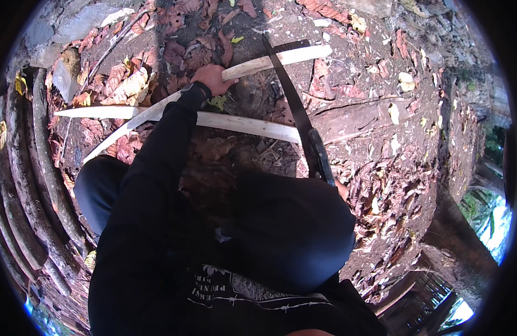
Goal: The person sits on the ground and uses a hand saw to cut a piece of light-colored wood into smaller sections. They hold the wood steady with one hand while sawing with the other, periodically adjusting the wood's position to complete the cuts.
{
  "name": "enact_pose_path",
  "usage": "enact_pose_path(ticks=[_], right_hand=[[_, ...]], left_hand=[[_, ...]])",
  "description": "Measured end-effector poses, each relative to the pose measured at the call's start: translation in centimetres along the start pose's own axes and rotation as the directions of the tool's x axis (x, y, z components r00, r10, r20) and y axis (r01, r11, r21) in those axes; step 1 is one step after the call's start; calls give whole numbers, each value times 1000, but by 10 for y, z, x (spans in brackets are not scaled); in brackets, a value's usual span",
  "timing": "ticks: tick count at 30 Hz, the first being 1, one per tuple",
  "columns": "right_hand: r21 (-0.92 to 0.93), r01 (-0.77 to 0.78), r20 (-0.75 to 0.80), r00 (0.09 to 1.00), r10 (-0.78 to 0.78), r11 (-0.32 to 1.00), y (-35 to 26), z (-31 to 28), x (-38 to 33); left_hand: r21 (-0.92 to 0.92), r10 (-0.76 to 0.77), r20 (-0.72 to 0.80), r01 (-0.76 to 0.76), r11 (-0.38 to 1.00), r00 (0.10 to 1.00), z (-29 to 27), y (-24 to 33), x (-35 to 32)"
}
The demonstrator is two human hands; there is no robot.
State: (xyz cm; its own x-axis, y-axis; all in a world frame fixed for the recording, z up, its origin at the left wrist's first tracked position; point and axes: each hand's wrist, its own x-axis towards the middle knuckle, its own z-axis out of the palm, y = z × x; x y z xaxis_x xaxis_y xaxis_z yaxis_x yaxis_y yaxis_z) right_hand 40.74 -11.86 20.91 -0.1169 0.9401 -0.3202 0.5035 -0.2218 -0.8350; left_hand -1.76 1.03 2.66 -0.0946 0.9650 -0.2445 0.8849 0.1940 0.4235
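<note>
Left hand [212, 79] closed over the upper pale wood strip [248, 68]; right hand [342, 190] at the handle of the saw [297, 106], mostly hidden by the knee [320, 224], so I cannot tell its grip. Blade crosses the strip, right of the left hand. My judgement: pin strip firmly, stroke long and square. Lower strip [247, 124] ends beside the blade, crowding it; dry leaves [127, 84] litter the ground, poles [51, 162] lie left.

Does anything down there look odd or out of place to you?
Nothing looks spilled or broken. The upper wood strip slants across the lower strip, which looks askew, but the left hand holds it beneath the saw. Any curve may be lens distortion.
</note>
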Motion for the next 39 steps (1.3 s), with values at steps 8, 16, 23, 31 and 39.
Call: enact_pose_path(ticks=[8,16,23,31,39], right_hand=[[-49,23,124,992,-16,999,-48,7,44],[-60,-70,83,994,75,996,-7,-16,-14],[-52,-9,67,998,13,999,-29,6,9],[-152,25,55,998,-17,988,-15,-12,-14],[-79,-33,99,994,41,996,-90,0,21]], left_hand=[[-43,-87,-44,85,995,995,10,-33,4],[-32,38,-125,-42,999,991,15,7,-21],[-46,148,-204,-161,986,968,24,24,-17],[37,210,-130,-207,978,969,24,18,-1],[73,168,-145,-159,985,975,19,11,-3]])
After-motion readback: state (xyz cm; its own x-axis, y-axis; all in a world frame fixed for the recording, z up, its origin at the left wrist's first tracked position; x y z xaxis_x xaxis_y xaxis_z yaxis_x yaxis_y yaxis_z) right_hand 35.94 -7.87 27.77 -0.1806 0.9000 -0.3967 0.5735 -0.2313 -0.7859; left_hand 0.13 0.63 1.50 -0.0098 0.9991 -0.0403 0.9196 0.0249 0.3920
